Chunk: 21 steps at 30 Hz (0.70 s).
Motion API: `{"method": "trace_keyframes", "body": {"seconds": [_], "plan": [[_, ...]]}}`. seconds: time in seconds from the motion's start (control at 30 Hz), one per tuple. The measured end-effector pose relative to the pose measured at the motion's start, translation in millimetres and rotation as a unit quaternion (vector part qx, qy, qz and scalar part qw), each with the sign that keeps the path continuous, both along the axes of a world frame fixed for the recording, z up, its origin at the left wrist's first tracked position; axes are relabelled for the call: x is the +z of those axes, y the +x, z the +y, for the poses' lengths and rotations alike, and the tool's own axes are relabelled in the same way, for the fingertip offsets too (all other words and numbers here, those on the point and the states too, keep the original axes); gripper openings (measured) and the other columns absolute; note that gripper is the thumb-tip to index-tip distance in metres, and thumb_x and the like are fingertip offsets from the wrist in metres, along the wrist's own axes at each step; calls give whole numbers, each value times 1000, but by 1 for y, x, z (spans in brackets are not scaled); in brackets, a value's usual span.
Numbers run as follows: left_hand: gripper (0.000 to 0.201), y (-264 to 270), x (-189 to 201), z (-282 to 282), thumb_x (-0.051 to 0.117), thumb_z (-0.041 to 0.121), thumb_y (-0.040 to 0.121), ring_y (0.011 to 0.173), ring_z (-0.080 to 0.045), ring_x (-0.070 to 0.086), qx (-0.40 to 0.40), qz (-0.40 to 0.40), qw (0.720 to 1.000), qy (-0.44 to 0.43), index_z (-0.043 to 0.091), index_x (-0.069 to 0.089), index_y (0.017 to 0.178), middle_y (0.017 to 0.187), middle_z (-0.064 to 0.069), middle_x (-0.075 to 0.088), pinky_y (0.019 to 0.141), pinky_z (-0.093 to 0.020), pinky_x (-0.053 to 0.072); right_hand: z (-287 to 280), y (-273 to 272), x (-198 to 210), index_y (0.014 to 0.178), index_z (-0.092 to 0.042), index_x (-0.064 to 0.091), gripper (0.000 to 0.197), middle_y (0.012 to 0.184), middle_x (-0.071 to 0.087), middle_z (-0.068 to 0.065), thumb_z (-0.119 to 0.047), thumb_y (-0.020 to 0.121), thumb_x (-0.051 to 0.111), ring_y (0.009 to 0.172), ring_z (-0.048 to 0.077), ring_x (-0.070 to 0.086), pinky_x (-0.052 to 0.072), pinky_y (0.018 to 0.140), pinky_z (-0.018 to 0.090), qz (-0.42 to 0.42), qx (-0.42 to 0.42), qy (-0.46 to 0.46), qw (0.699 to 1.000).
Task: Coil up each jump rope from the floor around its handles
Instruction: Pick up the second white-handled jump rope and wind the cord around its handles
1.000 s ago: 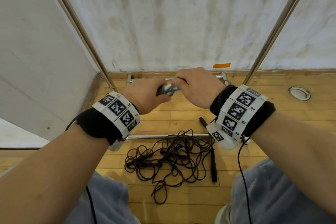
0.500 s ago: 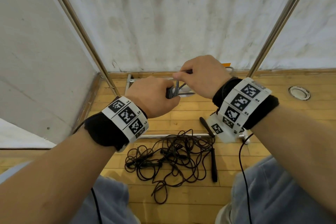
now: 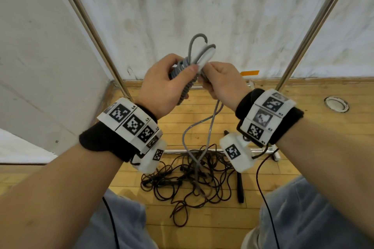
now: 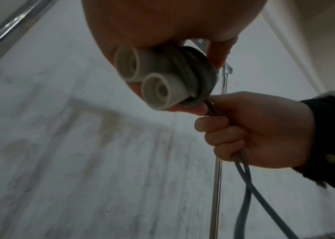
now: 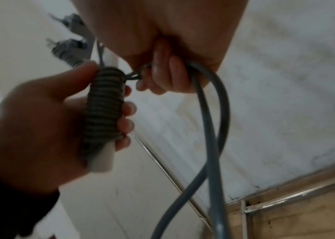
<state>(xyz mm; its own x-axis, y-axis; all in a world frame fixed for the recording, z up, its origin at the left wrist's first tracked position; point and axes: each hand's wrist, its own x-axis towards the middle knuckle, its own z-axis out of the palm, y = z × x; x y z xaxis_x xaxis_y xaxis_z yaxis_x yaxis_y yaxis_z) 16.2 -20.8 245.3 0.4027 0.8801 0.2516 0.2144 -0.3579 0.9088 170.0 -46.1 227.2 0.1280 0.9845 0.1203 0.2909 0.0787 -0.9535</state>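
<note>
My left hand [image 3: 168,85] grips two white jump rope handles [image 4: 148,76] held side by side, with many turns of grey rope [image 5: 105,103] wound around them. The handle tips [image 3: 206,56] stick up past my thumb, with short grey loops above them. My right hand [image 3: 222,85] is curled round the free grey rope [image 4: 242,161] right next to the coil. From that hand a long loop of grey rope [image 3: 194,137] hangs down toward the floor. A second, black jump rope [image 3: 188,178] lies tangled on the wooden floor below, one black handle [image 3: 239,188] at its right.
Two slanted metal poles [image 3: 91,26] [image 3: 315,26] frame the space in front of a white wall. A low metal bar [image 3: 182,150] crosses the floor behind the black tangle. A round floor fitting [image 3: 336,104] sits far right. My knees fill the bottom corners.
Both hands have risen from just above the floor to chest height. The handle bundle has tipped upright, and a long loop of grey rope now hangs from my right hand.
</note>
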Motion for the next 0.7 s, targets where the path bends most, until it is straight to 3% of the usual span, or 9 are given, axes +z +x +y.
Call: {"method": "trace_keyframes", "body": {"seconds": [0.07,0.17,0.3,0.37,0.47,0.53,0.6,0.7], "plan": [[21,1,-2,2,60,32,92,59,-30,66,23,-3,1000,-10,12,59,98,73,-7,65,50,-44,56,-3,-6,-2,67,-18,53,39,53,42,-10,-31,100,37,43,2,34,28,49,20,-87,-16,33,996],[11,1,-3,6,59,31,93,54,-25,64,56,5,998,-8,20,59,96,74,-7,67,46,-35,53,-8,-13,-4,81,-14,56,25,60,43,-10,-22,99,41,51,3,38,28,49,16,-162,6,30,986],[16,1,-4,9,59,33,93,55,-23,65,72,35,997,-6,19,59,100,75,-7,67,48,-35,54,-10,-14,-3,71,-18,45,26,61,40,-7,-23,97,45,51,7,35,25,48,18,-226,38,-2,973],[19,2,-5,9,60,34,92,54,-24,65,76,19,996,-33,19,58,104,76,-3,67,46,-35,53,-9,-13,0,69,-15,44,29,60,38,-5,-25,96,46,51,10,34,25,48,21,-243,36,-15,969],[21,2,-7,11,61,37,91,53,-21,64,86,17,996,-23,22,56,105,76,-3,68,48,-35,54,-10,-12,4,81,-4,56,31,58,39,-4,-27,98,43,49,10,34,26,44,17,-224,29,-24,974],[23,-2,-10,14,58,43,88,61,-21,64,104,93,987,76,26,56,103,73,2,66,55,-37,54,-12,-13,4,87,-2,57,32,60,40,-4,-26,99,41,50,11,36,27,47,21,-223,26,-28,974],[30,-9,-15,20,54,50,88,69,-22,63,118,222,947,202,26,55,107,75,9,62,58,-32,48,-14,-13,3,85,-4,54,29,64,41,-3,-25,99,39,55,13,37,29,50,25,-252,33,-42,966],[34,-11,-22,25,51,52,90,71,-24,60,125,311,910,246,25,54,111,79,7,58,58,-28,38,-14,-14,2,74,-12,43,27,65,40,-3,-20,99,39,56,13,36,28,51,25,-294,53,-73,952]]}}
